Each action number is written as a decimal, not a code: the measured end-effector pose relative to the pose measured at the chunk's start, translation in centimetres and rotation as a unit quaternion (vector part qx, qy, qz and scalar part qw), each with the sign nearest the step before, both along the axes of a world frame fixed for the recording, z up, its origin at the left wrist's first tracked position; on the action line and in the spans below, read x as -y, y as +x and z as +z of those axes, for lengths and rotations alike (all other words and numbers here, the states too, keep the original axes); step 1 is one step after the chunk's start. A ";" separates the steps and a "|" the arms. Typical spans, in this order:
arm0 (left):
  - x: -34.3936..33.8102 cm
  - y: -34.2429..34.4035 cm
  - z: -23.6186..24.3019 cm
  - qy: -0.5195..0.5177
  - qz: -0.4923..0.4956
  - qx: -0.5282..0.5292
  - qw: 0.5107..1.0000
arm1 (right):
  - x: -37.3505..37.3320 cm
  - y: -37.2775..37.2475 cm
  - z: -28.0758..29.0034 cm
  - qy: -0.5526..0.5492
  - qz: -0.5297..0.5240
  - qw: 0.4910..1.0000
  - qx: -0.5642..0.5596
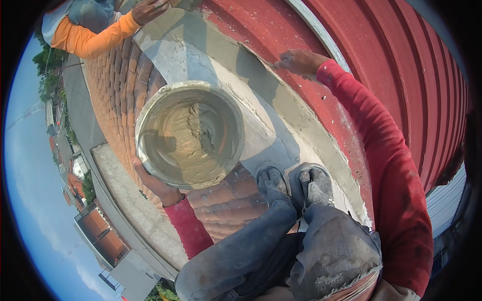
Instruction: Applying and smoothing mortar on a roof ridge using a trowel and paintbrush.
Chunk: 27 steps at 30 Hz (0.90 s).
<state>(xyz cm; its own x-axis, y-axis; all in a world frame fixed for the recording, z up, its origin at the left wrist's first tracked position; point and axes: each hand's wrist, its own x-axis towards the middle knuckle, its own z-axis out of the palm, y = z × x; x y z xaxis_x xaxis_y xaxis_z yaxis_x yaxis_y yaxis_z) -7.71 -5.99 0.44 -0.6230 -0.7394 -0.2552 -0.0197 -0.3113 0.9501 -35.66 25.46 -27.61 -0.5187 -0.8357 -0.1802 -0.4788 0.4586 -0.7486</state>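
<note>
My left hand (155,184) grips the lower left side of a round bucket (142,135), its fingers partly hidden behind the wall. Wet grey-brown mortar (193,133) lies inside, smeared up the walls and heaped in the middle. My right hand (300,62) is over the red metal roof, beside a strip of fresh mortar (301,108). Its fingers are bent and drawn together; a thin dark edge runs along the mortar toward the fingertips, but I cannot make out what they hold.
My feet (293,183) stand close together on the pale ledge beside clay roof tiles (118,90). At the upper left, a co-worker's orange sleeve (95,40) and hand (149,10) reach over the ledge. Ribbed red roofing (381,55) rises on the right. Far below left are houses (103,233).
</note>
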 end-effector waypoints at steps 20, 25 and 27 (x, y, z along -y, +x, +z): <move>1.4 -0.1 0.2 -0.030 -0.011 0.019 0.999 | -5.8 8.0 10.3 0.142 -0.119 0.945 0.269; 1.1 -0.5 0.0 -0.005 -0.013 0.009 1.000 | -3.1 9.9 2.9 0.030 -0.141 0.989 0.033; 1.4 -0.3 -0.1 -0.009 0.003 0.008 1.000 | -3.0 12.2 2.7 0.050 -0.148 0.986 0.058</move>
<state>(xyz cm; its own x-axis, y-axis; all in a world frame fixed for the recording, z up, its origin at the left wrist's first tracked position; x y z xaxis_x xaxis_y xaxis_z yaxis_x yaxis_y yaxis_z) -8.06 -7.40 0.32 -0.6151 -0.7473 -0.2515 -0.0328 -0.2945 0.9551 -23.50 28.47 -24.88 -0.7082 -0.6261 -0.3263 -0.2275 0.6399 -0.7340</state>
